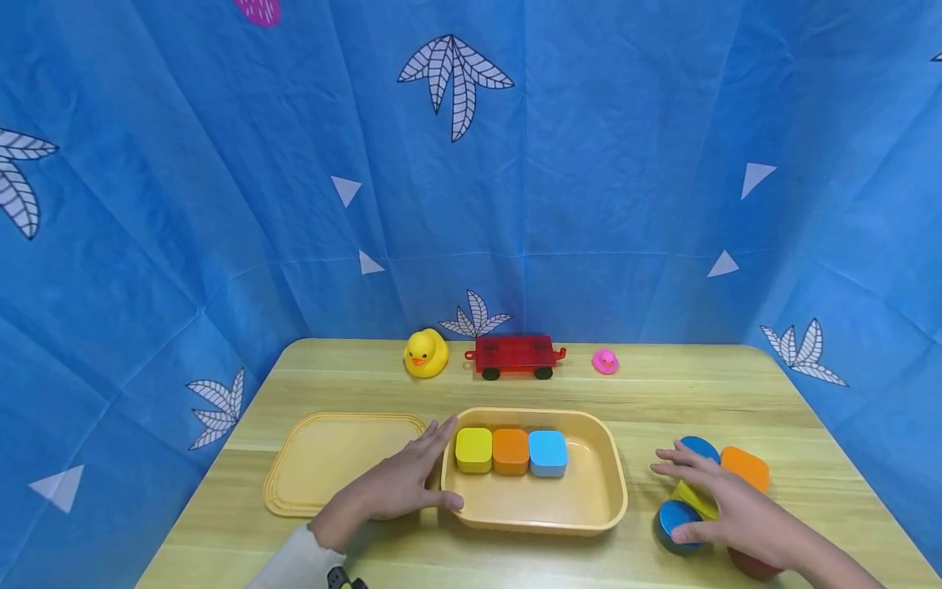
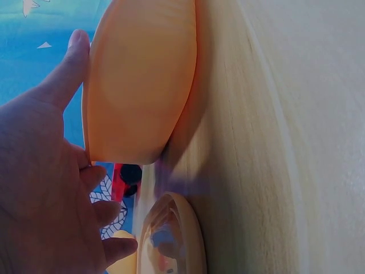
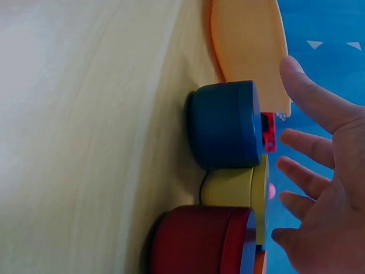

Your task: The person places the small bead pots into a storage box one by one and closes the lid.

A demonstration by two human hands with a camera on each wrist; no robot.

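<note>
My left hand (image 1: 393,484) rests at the left edge of a pale orange plastic box (image 1: 530,505), thumb and fingers spread along its rim. Inside the box, a yellow block (image 1: 474,450), an orange block (image 1: 511,451) and a light blue block (image 1: 548,453) stand side by side along the far wall. Over a cluster of blocks on the right hovers my right hand (image 1: 743,514), fingers spread. Beneath or beside it are a dark blue block (image 3: 225,124), a yellow block (image 3: 231,188), a red block (image 3: 194,240), another blue block (image 1: 699,447) and an orange block (image 1: 745,466).
A flat pale orange lid (image 1: 331,458) lies left of the box. Along the table's back edge stand a yellow rubber duck (image 1: 425,353), a red toy wagon (image 1: 515,355) and a small pink duck (image 1: 606,361). A blue patterned curtain (image 1: 589,164) hangs behind the table.
</note>
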